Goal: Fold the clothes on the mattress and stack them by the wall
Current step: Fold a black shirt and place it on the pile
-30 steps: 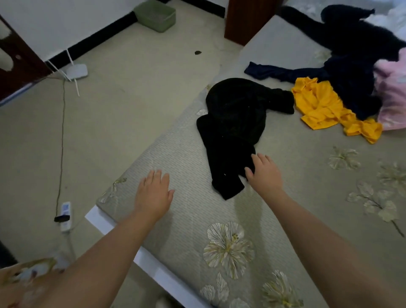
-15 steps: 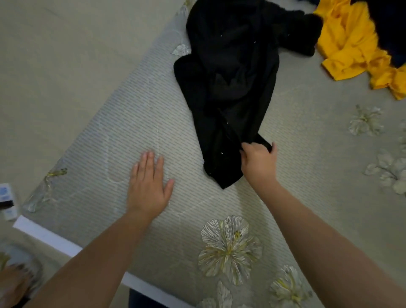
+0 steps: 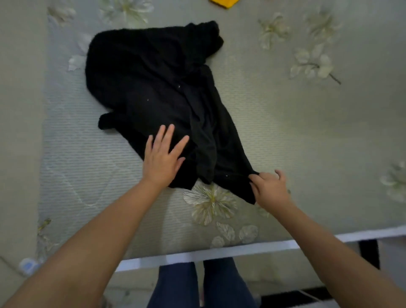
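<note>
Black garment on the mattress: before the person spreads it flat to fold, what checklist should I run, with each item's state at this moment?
1. Right hand pinches the crumpled black fabric garment at its near corner: ok.
2. Left hand lies flat on the garment, fingers straight: ok.
3. Garment spread flat: not ok, bunched with folds.
4. Garment wholly on the grey floral mattress: ok.
5. Yellow cloth apart from the garment: ok.
6. Which side faces up: cannot tell.

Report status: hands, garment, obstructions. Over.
Left hand flat, pressing black garment. Right hand pinching its near corner. Garment crumpled on mattress, unfolded. Nothing in the way.
</note>
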### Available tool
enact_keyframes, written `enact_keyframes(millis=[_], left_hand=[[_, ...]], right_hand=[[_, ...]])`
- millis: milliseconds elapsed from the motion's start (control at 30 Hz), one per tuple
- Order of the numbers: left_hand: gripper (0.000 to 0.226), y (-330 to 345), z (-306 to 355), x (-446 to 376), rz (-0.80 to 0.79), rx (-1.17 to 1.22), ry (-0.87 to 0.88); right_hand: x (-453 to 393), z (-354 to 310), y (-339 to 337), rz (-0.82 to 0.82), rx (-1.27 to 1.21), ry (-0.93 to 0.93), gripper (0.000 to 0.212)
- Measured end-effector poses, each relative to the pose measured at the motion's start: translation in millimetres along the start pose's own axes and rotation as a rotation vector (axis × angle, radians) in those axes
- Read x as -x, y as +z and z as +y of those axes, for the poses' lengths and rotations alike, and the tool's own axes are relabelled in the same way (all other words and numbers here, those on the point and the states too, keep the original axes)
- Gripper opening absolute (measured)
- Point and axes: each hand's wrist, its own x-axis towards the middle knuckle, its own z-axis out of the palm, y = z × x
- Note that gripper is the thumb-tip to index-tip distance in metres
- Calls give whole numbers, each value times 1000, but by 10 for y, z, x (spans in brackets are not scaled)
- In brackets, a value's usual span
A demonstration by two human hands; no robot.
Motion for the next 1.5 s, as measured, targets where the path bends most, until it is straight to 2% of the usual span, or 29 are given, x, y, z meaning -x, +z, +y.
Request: enact_keyframes(millis=[67, 167, 267, 300, 333, 400, 433, 467, 533, 600, 700, 733, 800, 833, 900, 967, 1000, 1033, 1100, 1133, 1167, 1200, 1233, 1267, 1333, 1367, 1433, 1500], left_hand=[[29, -11, 171, -159, -216, -66, 118], [30, 100, 424, -221, -467, -37, 245], [36, 130, 692, -127, -603, 120, 330], [36, 107, 765, -71, -592, 192, 324], [36, 81, 844, -20, -495, 232, 350], [39, 71, 918, 31, -230, 161, 362], [44, 73, 905, 36, -141, 107, 289], [51, 41, 887, 36, -165, 51, 154], [54, 35, 787, 57, -322, -98, -91], [35, 46, 638, 77, -424, -205, -116], [27, -25, 516, 66, -469, -217, -14], [26, -49, 487, 63, -535, -223, 27], [21, -148, 486, 68, -815, -205, 125], [20, -206, 515, 79, -987, -144, 152], [22, -286, 612, 100, -1261, 37, 99], [23, -331, 711, 135, -1340, 233, -3], [24, -321, 736, 164, -1294, 345, -72], [24, -310, 758, 198, -1179, 475, -159], [24, -247, 740, 294, -743, 632, -327], [27, -217, 713, 339, -487, 559, -367], [33, -183, 671, 376, -298, 418, -402], [42, -143, 622, 414, -179, 294, -458], [51, -100, 565, 449, -128, 215, -557], [58, -61, 508, 482, -136, 195, -692], [58, 4, 415, 552, -214, 279, -949], [51, 40, 381, 590, -241, 349, -1018], [36, 96, 342, 662, -204, 495, -1004], [30, 79, 331, 703, -83, 633, -908]], right_hand=[[229, 245, 39, -95, 77, 82, 29], [493, 667, 34, -294, 217, 297, 31], [669, 982, -12, -411, 258, 540, 26], [697, 1029, -1, -372, 222, 585, 24], [705, 1045, 17, -274, 167, 593, 23], [647, 913, 90, 61, -16, 450, 27], [585, 778, 119, 178, -124, 367, 37], [526, 602, 119, 155, -198, 305, 51], [415, 278, 145, -47, -161, 216, 67], [306, 154, 211, -89, -86, 124, 61], [213, 405, 14, 91, -192, 137, 47], [207, 561, -73, 204, -182, 155, 42], [202, 932, -294, 401, -46, 239, 30], [216, 1105, -414, 352, 34, 308, 24], [227, 1342, -584, 40, 224, 454, 19], [233, 1405, -646, -209, 423, 497, 27], [223, 1380, -606, -268, 479, 467, 29], [200, 1319, -565, -282, 487, 427, 31], [137, 1098, -507, -216, 420, 340, 31], [103, 961, -502, -114, 371, 270, 28], [58, 815, -507, 29, 326, 175, 25], [10, 673, -502, 163, 269, 80, 29], [-38, 529, -495, 266, 186, -15, 38], [-103, 386, -481, 298, 105, -94, 49], [-294, 116, -465, 215, 34, -178, 72], [-401, -5, -473, 164, 44, -196, 79], [-627, -205, -483, 111, 116, -223, 79], [-787, -341, -542, 93, 192, -253, 62]])
